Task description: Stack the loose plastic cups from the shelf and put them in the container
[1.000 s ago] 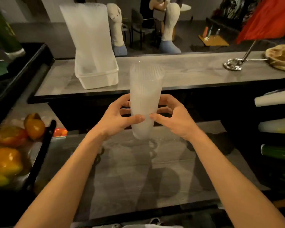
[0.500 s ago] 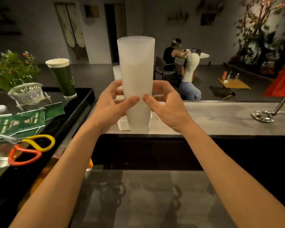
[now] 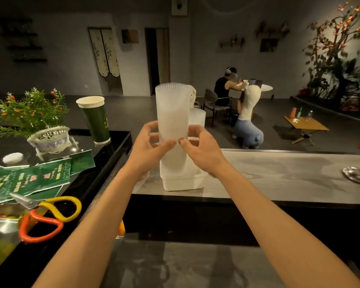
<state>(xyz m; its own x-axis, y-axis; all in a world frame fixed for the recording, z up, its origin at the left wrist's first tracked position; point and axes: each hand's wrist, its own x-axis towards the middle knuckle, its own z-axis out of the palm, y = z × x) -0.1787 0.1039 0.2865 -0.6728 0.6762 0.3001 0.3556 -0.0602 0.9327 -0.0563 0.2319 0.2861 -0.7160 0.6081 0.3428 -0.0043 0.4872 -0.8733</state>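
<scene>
On grey counter [image 3: 279, 175], half hidden behind cup stack [image 3: 170, 113]: white container [image 3: 183, 183]. Clamped round the stack: left hand [image 3: 148, 150], right hand [image 3: 204, 154].

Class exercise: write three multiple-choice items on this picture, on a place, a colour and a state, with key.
1. Where does the white container stand? A on the grey counter; B on a chair; C on the floor.
2. What colours are the scissors' handles? A blue and white; B yellow and orange; C both black.
3. How is the cup stack held? A by one hand; B by both hands; C by none.
Key: 1 A, its base rests there. 2 B, one loop of each colour. 3 B, left hand and right hand grip its sides.
</scene>
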